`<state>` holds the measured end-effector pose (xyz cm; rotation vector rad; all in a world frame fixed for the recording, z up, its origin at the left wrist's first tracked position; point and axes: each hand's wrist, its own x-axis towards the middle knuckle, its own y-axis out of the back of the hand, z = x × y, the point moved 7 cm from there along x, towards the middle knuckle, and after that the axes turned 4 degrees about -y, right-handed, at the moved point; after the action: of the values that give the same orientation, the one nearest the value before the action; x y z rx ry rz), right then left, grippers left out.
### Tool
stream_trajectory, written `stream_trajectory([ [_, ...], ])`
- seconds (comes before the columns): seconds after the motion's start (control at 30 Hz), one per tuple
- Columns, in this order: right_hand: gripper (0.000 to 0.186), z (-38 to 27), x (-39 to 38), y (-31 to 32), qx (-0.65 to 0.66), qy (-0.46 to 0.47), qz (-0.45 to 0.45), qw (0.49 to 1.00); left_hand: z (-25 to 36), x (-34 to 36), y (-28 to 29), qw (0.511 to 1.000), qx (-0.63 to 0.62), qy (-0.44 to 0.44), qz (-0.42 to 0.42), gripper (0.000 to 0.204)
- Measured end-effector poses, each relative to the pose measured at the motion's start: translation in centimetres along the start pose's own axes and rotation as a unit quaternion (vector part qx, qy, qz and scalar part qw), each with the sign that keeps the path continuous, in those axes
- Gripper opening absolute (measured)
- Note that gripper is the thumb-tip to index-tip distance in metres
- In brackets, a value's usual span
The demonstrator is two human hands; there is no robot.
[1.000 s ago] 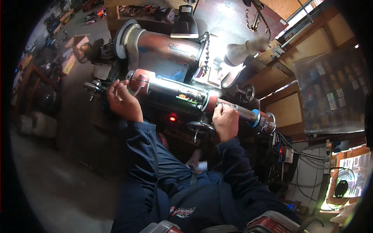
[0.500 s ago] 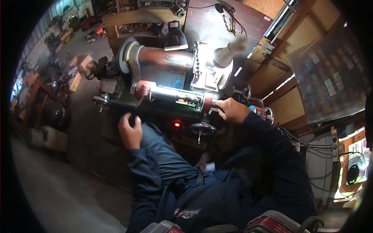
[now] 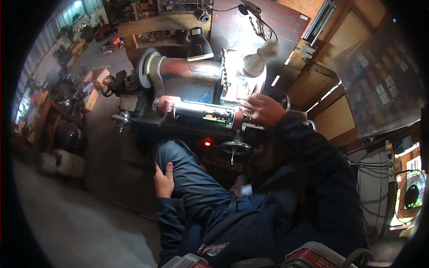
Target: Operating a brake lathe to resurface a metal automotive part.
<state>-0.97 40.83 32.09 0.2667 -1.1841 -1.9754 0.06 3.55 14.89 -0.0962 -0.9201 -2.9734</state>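
Note:
My right hand (image 3: 263,108) has bent fingers at the right red end cap (image 3: 238,119) of a long clear-fronted tube assembly (image 3: 203,108), which shows mechanical parts inside; I cannot make out what the fingertips hold. The assembly's left red cap (image 3: 166,106) has a short lever hanging below it. My left hand (image 3: 164,182) rests on the side of my left thigh (image 3: 178,158), thumb up, holding nothing. Below the tube are a chrome handwheel (image 3: 235,147) and a small red light (image 3: 207,144).
Behind the tube stand a large red cylinder machine (image 3: 187,68), a black boot-shaped object (image 3: 199,44) and a lit lamp-side board (image 3: 281,18). Left are cardboard boxes (image 3: 96,77) and floor clutter; right are wooden wall panels (image 3: 334,114), a plastic-covered rack (image 3: 380,85), cables and a fan (image 3: 411,196).
My left hand has left the tube's left cap and dropped onto my thigh. My right hand has shifted up over the right cap. The view has shifted.

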Motion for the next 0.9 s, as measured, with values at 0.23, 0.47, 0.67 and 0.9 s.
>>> stream_trajectory([
  [0.23, 0.034, -0.1, -3.6, -0.6, 0.186, -0.263, 0.108, 0.940, 0.6, -1.0, 0.3, 0.985, 0.053, -0.064, 0.154, 0.040],
  [0.47, 0.005, 0.3, -5.9, 0.2, 0.432, -0.488, 0.294, 0.699, 2.7, -1.6, 0.2, 0.953, 0.043, -0.126, 0.272, 0.021],
  [0.67, 0.011, -0.7, -6.0, -0.5, 0.505, -0.507, 0.310, 0.626, 3.7, -2.2, 0.5, 0.941, 0.012, -0.141, 0.308, 0.017],
  [0.9, 0.008, -1.3, -5.2, 1.4, 0.421, -0.477, 0.287, 0.716, 3.3, -2.2, 0.3, 0.947, -0.015, -0.132, 0.293, 0.016],
])
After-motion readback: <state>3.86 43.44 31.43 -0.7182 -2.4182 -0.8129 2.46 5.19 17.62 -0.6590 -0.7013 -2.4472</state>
